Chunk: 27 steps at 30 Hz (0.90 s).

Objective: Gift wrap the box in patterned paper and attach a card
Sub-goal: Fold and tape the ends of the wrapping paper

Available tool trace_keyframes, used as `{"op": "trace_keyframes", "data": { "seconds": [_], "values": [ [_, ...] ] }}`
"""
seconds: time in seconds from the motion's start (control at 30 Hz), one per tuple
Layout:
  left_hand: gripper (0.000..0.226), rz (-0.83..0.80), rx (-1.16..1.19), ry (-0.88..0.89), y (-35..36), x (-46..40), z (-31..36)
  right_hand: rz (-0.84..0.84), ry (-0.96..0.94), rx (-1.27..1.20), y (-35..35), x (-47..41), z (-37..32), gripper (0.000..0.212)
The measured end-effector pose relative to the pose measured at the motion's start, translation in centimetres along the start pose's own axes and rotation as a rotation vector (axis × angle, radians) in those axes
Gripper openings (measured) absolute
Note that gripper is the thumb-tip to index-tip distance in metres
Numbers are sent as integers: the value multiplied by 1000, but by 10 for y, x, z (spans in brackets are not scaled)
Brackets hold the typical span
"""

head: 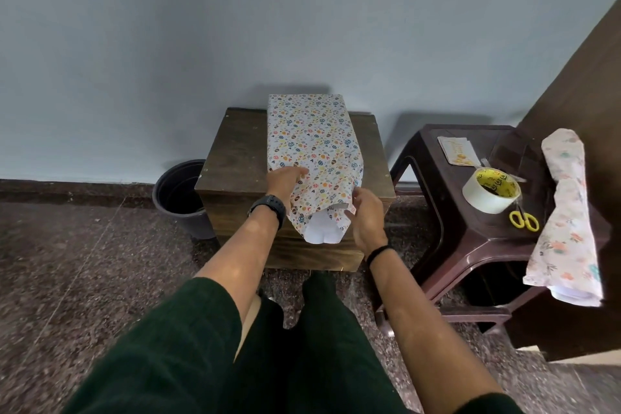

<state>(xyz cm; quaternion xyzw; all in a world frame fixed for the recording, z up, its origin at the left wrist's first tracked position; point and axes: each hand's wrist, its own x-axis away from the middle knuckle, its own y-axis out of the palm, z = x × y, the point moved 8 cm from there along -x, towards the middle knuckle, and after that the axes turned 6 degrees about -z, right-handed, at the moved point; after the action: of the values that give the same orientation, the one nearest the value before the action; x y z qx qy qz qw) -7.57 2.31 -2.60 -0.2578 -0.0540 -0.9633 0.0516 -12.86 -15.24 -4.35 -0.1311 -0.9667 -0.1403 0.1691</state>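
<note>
Box: wrapped box on counter, long axis running away from the person.
Left grip: fingers flat, pressing paper.
Right grip: pinches the paper's near open end.

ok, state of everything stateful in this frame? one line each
patterned paper: wrapped over the box, near end unfolded, white underside showing
left hand: pressing flat on the paper
right hand: holding the near paper edge
tape roll: lying flat on the stool
scissors: closed, beside the tape
card: unattached, on the stool
floral paper roll: rolled, leaning at the stool's right
black bucket: upright on the floor
</note>
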Motion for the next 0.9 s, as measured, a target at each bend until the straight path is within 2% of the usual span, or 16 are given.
{"op": "trace_keyframes", "data": {
  "seconds": [0.07, 0.13, 0.23, 0.3, 0.43, 0.53, 0.6, 0.7, 0.9],
  "values": [
    [15, 9, 38, 21, 3, 1, 0, -52, 67, -212, -3, -3, -6, 29],
    [16, 21, 50, 38, 4, 1, 2, -124, 93, -249, -3, -10, -14, 41],
    [6, 35, 74, 45, 4, 0, -1, -192, 79, -114, 1, -20, -29, 52],
    [13, 28, 91, 60, 4, -3, -4, -188, 39, 25, 4, -28, -41, 46],
    [14, -24, 37, 95, 6, -1, -1, -211, 93, 149, 16, -39, -41, 58],
    [22, -31, 16, 106, 6, -1, 1, -182, 76, 140, 18, -45, -32, 43],
    [18, -33, 2, 110, 7, -3, 1, -179, 81, 97, 19, -42, -30, 36],
    [17, -24, -6, 116, 5, -6, 0, -197, 100, 173, 25, -35, -28, 26],
    [17, -38, -24, 87, 6, -7, -1, -223, 132, 236, 20, -30, -27, 48]
  ]
}}
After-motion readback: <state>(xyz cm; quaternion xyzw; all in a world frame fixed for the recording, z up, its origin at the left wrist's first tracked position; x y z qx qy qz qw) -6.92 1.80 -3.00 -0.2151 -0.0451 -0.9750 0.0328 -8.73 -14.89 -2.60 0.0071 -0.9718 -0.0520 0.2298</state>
